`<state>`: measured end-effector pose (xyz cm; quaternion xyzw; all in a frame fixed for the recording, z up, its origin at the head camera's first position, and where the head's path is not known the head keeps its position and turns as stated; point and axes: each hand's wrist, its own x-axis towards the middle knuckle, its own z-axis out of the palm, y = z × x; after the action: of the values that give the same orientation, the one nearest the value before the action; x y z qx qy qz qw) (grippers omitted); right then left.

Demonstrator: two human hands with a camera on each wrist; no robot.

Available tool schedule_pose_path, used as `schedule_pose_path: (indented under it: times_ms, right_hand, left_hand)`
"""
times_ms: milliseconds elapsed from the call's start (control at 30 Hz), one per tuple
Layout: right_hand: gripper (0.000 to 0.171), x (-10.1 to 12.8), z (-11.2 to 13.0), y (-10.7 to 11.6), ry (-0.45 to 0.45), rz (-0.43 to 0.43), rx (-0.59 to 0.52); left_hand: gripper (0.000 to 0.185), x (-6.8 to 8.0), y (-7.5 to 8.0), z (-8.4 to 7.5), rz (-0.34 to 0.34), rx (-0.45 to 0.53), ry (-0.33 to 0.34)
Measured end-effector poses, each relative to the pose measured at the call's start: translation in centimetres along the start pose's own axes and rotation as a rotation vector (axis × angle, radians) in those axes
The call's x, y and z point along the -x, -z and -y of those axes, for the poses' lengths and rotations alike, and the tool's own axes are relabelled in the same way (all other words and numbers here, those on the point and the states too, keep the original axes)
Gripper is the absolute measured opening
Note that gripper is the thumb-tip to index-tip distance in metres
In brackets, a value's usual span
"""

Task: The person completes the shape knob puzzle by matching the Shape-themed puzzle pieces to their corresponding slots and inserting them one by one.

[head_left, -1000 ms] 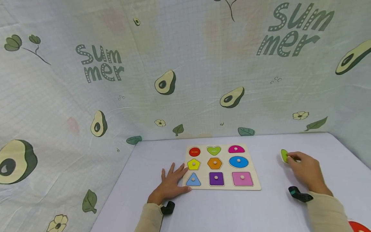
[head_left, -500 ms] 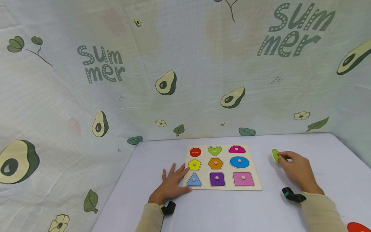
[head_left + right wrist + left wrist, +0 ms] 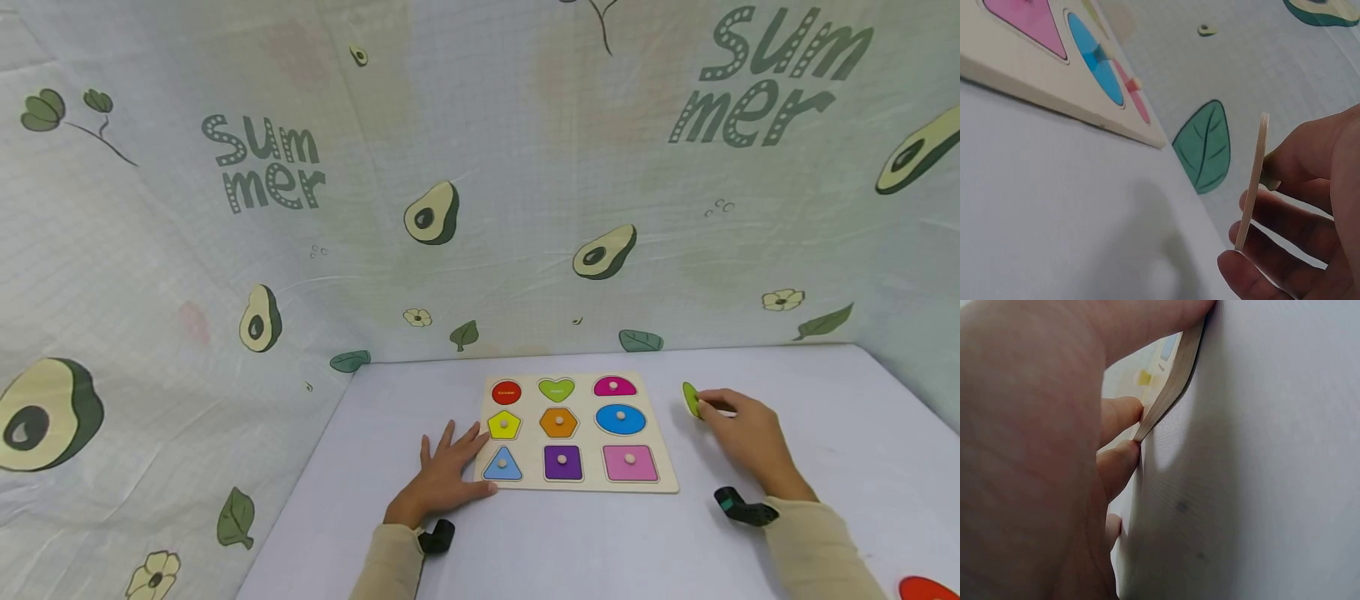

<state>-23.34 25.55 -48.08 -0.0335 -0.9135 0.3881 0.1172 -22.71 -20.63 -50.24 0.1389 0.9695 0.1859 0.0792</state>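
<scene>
A wooden shape puzzle board [image 3: 577,485] lies on the white table, most of its holes filled with coloured pieces that have small knobs. The red circle hole [image 3: 506,392] and green heart hole [image 3: 556,388] show no knob. My left hand [image 3: 442,475] lies flat on the table, fingers spread against the board's left edge [image 3: 1166,394]. My right hand [image 3: 738,433] pinches a thin green piece [image 3: 691,399] on edge, just right of the board; the right wrist view shows the green piece's pale rim [image 3: 1252,181] between my fingers [image 3: 1285,250], above the table.
A cloth backdrop [image 3: 450,208] printed with avocados and "Summer" rises close behind and beside the table. A red piece [image 3: 930,588] lies at the table's near right corner. Bare table surface [image 3: 600,542] lies in front of the board.
My right hand has carried the green piece leftward, nearer the board's right edge. My left hand and the board have stayed put.
</scene>
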Motion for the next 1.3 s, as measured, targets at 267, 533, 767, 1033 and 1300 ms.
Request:
schedule_pose_path:
  times_ms: [267, 533, 767, 1033, 1300]
  right_hand:
    - [0.045, 0.1, 0.5, -0.1, 0.004, -0.001, -0.037]
    - [0.045, 0.3, 1.3, -0.8, -0.01, 0.014, -0.044]
    - [0.04, 0.3, 1.8, -1.5, 0.017, 0.013, -0.065]
    - [0.037, 0.6, 2.8, -2.3, 0.026, 0.034, -0.069]
    - [0.035, 0.5, 3.9, -3.1, 0.077, 0.036, -0.072]
  left_hand:
    - [0.088, 0.0, 0.0, 0.0, 0.002, 0.005, -0.003]
    - [0.087, 0.0, 0.1, 0.0, 0.007, -0.002, -0.009]
    - [0.087, 0.0, 0.1, -0.1, 0.008, -0.007, 0.0]
    - [0.087, 0.0, 0.0, 0.0, 0.005, -0.001, -0.005]
    - [0.087, -0.1, 0.1, 0.1, 0.005, -0.002, -0.012]
